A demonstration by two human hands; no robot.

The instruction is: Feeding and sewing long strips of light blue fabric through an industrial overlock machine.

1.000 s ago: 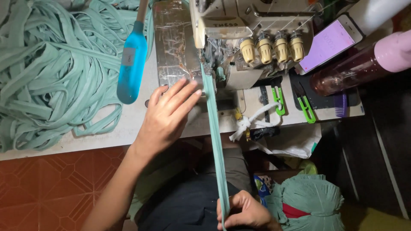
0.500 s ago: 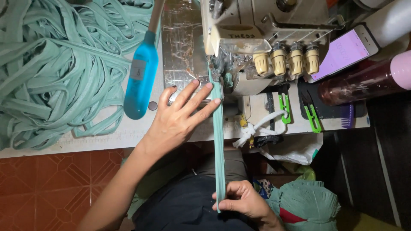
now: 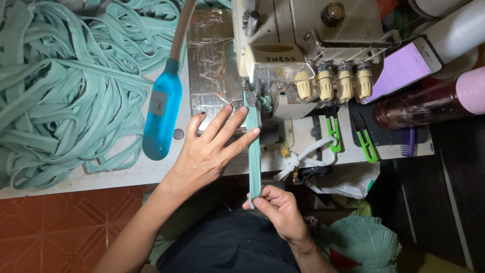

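A person is sitting at a sewing machine [image 3: 303, 45], seen from above, feeding a narrow teal strip [image 3: 254, 162] toward the needle area. The left hand [image 3: 212, 149] is lying flat on the tabletop [image 3: 101, 174], fingers spread and apart, with the fingertips pressing against the strip's left edge just in front of the machine's foot. The right hand [image 3: 278, 207] is sitting lower, near the person's lap, pinching the strip's lower end between thumb and fingers. The strip is running straight and taut between the two hands, crossing the tabletop edge.

To the left, a big loose heap of the same teal strips [image 3: 65, 86] is covering much of the tabletop. Beside the left hand, a blue handle-shaped tool [image 3: 161, 116] is lying lengthwise, close to but not touching the thumb. A shiny taped plate [image 3: 212, 60] is sitting under the hand's fingertips (it looks crinkled and reflective).

On the machine's front, four cream knobs [image 3: 333, 81] are standing in a row. To the right, a phone [image 3: 406, 68] with a lit purple screen is resting at a tilt, near a dark bottle with a pink cap [image 3: 429, 103]. Two green thread snips [image 3: 366, 136] are lying just below. A white knotted cord [image 3: 303, 159] is hanging at the tabletop's edge.
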